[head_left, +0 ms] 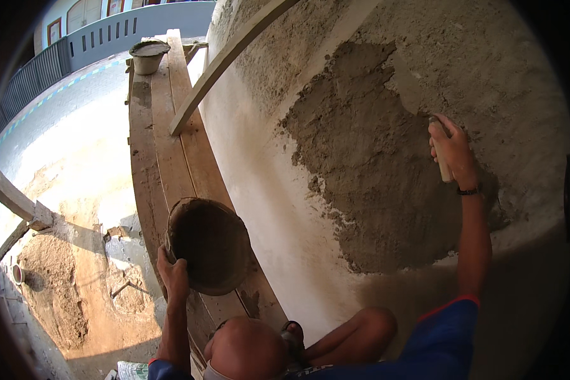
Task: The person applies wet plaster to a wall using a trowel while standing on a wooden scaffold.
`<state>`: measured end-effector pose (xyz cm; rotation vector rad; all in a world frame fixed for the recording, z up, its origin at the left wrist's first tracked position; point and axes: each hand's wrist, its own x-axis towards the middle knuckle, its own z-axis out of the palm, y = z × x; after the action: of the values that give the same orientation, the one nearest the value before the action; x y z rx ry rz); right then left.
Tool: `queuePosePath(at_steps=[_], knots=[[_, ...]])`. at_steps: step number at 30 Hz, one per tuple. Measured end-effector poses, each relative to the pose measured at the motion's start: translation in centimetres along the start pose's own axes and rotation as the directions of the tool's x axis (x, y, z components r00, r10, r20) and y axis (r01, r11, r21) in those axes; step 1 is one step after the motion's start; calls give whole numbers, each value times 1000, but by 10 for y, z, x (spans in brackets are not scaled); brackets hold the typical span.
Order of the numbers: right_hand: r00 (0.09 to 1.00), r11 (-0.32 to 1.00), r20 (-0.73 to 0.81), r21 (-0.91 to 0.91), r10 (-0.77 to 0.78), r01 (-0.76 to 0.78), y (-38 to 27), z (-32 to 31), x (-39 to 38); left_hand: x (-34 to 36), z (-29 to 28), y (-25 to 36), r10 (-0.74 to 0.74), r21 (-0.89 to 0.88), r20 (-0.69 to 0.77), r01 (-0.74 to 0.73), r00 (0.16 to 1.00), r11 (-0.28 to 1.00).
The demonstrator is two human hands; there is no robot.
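Observation:
My left hand (173, 277) grips the rim of a round dark bucket (209, 247), tilted so that its shadowed inside faces up; what it holds is too dark to make out. On the right, my right hand (456, 152) is wrapped around the pale wooden handle of a trowel (444, 170). The trowel's blade lies against the wall at the upper right edge of a dark patch of wet mortar (373, 171). Rough, lighter plaster (500, 82) surrounds that patch above and to the right, and a smooth pale wall surface (259, 177) runs along its left.
I squat on a scaffold of wooden planks (161, 126). A slanting timber (228, 54) crosses from the planks to the wall. Another bucket (147, 60) with grey mortar stands at the far end. Below on the left lie a sand heap (54, 285) and a wooden beam (12, 193).

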<state>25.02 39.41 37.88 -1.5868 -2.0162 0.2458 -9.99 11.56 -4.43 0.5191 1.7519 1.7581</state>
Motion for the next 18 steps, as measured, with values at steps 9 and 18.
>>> queuePosePath(at_steps=[9, 18], knots=[[680, 926, 716, -132, -157, 353, 70, 200, -70, -7, 10, 15, 37, 107, 44, -41, 998, 993], [952, 971, 255, 117, 172, -207, 97, 244, 85, -7, 11, 11, 33, 132, 29, -36, 999, 991]])
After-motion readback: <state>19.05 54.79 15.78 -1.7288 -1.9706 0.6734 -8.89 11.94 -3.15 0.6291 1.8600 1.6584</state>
